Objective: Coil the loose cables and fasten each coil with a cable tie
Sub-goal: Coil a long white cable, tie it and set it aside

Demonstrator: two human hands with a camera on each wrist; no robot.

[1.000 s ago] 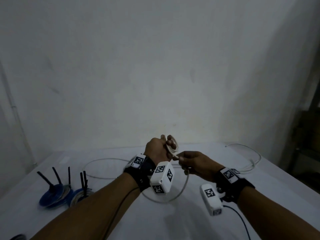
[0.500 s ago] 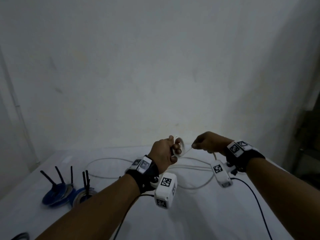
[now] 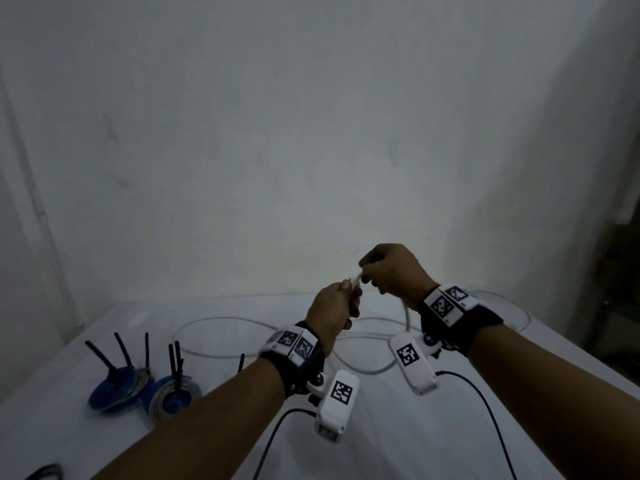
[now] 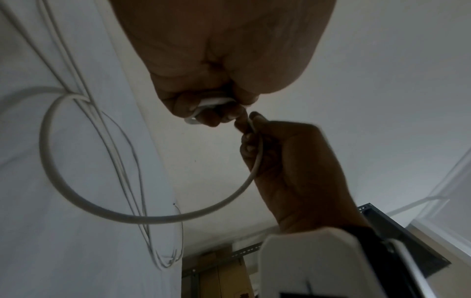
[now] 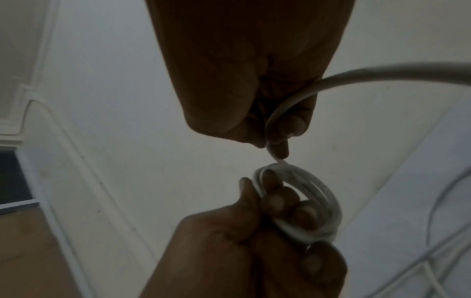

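Below both raised hands, a white table (image 3: pixel 398 427) carries the loose run of the white cable (image 3: pixel 221 320), whose far loop is partly hidden behind the right wrist. To the left of the left hand (image 3: pixel 329 313), two blue coils (image 3: pixel 114 393) with black ties sticking up lie dim and blurred. That hand's curled fingers clutch a small white coil (image 5: pixel 300 203), mostly hidden from the head camera, while the right hand (image 3: pixel 394 271) just above it pinches the cable.

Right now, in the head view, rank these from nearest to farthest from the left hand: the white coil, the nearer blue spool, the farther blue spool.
1. White coil, gripped in the left hand.
2. Nearer blue spool, on the table's left.
3. Farther blue spool, leftmost.
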